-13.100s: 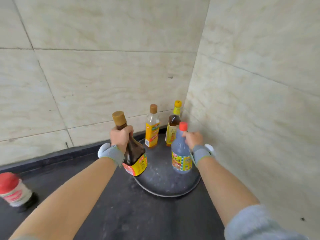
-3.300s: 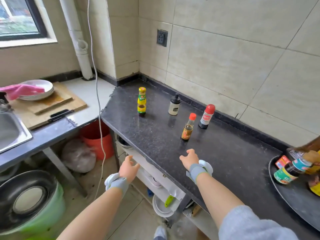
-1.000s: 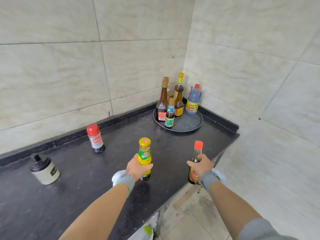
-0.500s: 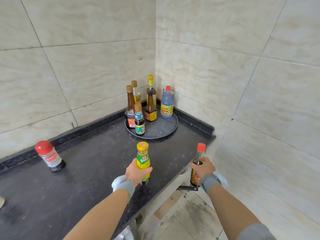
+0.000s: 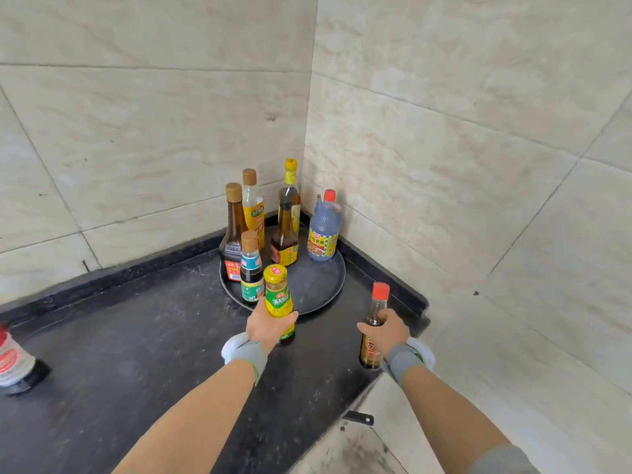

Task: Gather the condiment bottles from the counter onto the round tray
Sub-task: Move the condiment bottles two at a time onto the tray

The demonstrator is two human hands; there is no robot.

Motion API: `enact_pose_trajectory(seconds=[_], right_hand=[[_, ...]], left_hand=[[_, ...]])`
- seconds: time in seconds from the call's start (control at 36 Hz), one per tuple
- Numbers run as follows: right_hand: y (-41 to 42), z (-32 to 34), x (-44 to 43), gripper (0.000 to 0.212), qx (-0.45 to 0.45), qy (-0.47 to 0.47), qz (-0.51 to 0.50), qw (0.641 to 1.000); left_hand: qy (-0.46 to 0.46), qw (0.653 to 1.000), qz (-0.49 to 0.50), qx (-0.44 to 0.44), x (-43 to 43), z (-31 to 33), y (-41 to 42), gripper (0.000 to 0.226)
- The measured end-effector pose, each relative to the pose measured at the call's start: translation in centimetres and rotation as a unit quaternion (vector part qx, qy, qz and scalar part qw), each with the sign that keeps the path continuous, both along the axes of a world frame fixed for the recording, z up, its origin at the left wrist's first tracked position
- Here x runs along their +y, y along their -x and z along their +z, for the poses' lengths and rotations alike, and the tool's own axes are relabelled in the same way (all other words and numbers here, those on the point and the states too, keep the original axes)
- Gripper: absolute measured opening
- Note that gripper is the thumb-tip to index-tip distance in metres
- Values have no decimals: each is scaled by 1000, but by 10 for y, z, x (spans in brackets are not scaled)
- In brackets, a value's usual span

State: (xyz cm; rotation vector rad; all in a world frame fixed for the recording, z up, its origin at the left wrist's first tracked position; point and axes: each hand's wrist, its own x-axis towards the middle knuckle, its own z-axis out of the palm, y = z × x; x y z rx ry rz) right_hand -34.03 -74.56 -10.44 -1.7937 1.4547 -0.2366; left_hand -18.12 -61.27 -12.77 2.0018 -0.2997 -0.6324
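Note:
My left hand (image 5: 268,326) grips a yellow-capped bottle with a green and yellow label (image 5: 278,295), held just in front of the round dark tray (image 5: 316,283). My right hand (image 5: 386,331) grips a slim red-capped bottle of brown liquid (image 5: 376,314), right of the tray's front edge and above the counter's corner. The tray sits in the wall corner and carries several bottles, among them a tall dark one with a tan cap (image 5: 233,230) and a grey jug with a red cap (image 5: 324,230). A red-capped white bottle (image 5: 12,360) stands on the counter at far left.
The black counter (image 5: 136,364) ends in a front edge at lower right, with tiled floor (image 5: 345,449) below. Tiled walls close the corner behind and to the right of the tray. A low black backsplash runs along both walls.
Both hands have carried their bottles closer to the tray, which now lies just beyond them. The red-capped white bottle has slid to the left edge of view.

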Motion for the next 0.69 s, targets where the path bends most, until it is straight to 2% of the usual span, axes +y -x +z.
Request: enact_pose_trajectory(seconds=[0.17, 0.25, 0.44, 0.53, 0.69], right_hand=[[-54, 14, -54, 49, 17, 13, 29, 999], [-77, 14, -74, 47, 26, 12, 50, 998], [-128, 2, -108, 52, 42, -3, 116, 992], [-143, -2, -112, 51, 35, 6, 128, 991], [-191, -19, -156, 45, -5, -18, 190, 982]], left_hand=[[13, 1000, 20, 0, -54, 7, -45, 43], [1, 1000, 20, -2, -79, 3, -56, 55], [-58, 998, 19, -3, -120, -10, -79, 60], [-69, 997, 18, -7, -127, -8, -88, 61], [-65, 994, 82, 14, -162, -22, -111, 63]])
